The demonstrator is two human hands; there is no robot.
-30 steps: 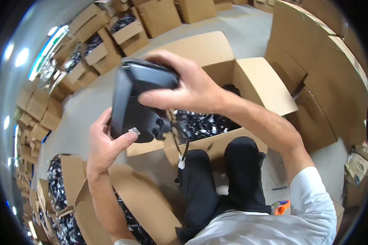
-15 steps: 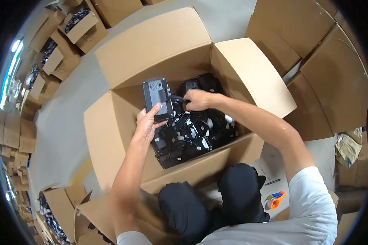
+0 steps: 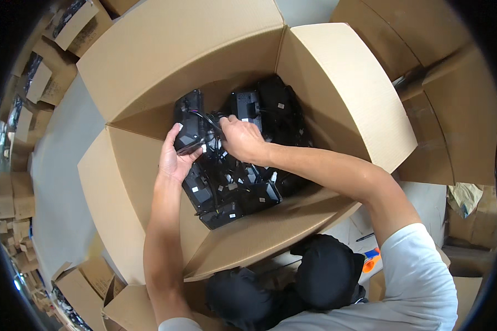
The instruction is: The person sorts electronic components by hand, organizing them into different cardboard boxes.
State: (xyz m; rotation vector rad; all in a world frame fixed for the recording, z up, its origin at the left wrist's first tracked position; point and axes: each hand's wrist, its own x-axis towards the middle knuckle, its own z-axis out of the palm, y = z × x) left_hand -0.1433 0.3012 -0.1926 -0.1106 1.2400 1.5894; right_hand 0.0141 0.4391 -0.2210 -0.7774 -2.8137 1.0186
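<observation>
Over the left part of a large open cardboard box (image 3: 326, 88), my left hand (image 3: 176, 159) is closed around the lower end of a flat black rectangular electronic device (image 3: 190, 122), which is tilted. A dark cable (image 3: 207, 117) runs from the device toward my right hand (image 3: 243, 139). That hand is closed, its fingers pinching the cable. Beneath both hands lie several similar black devices (image 3: 232, 216) with cables and small white labels, piled in the box. Another device (image 3: 247, 108) with a raised block on its back rests just beyond my right hand.
My dark-clad knees (image 3: 328, 270) are against the box's near side. An orange tape dispenser (image 3: 370, 263) and a pen (image 3: 365, 237) lie on the floor at right. Folded cardboard (image 3: 458, 121) stands at far right. More open boxes (image 3: 55, 77) line the left.
The held device has been lowered deeper into the box and turned, its back no longer facing up as flatly. My right hand moved left and nearer. My view has shifted closer over the box.
</observation>
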